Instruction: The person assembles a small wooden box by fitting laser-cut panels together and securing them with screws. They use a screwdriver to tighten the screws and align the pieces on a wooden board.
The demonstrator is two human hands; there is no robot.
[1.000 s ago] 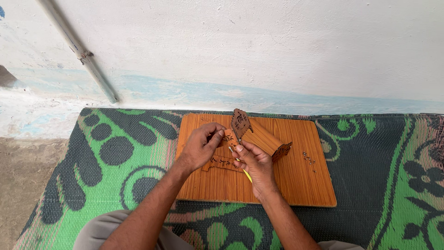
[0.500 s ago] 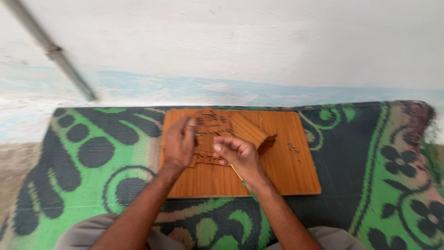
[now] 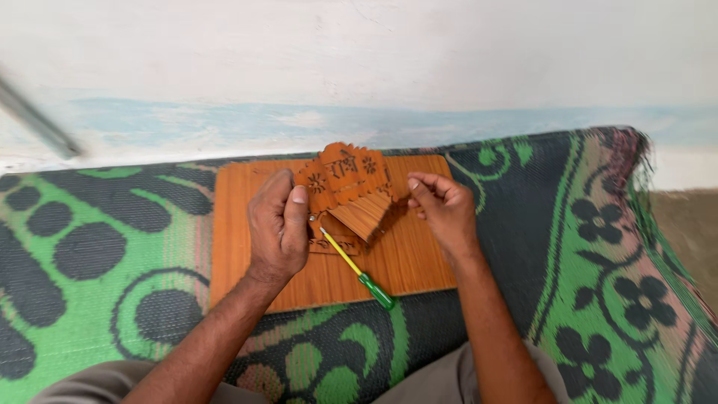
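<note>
Standing tilted on a wooden board [image 3: 247,224], a small carved wooden model [image 3: 350,191] with fretwork panels and a slatted sloping part rests near the board's far middle. The left hand [image 3: 278,224] grips the model's left side, fingers curled around it and the thumb pressed against its front edge. The right hand [image 3: 443,209] lies just right of the model, fingers loosely bent and drawn together with the fingertips at its right edge; whether they pinch anything cannot be told. A screwdriver [image 3: 357,269] with a yellow shaft and green handle lies on the board directly in front of the model, its tip just beside the left thumb, its handle at the board's near edge. Beneath the board lies a green-and-black patterned mat [image 3: 90,254]; beyond it rises a pale wall [image 3: 374,67].
</note>
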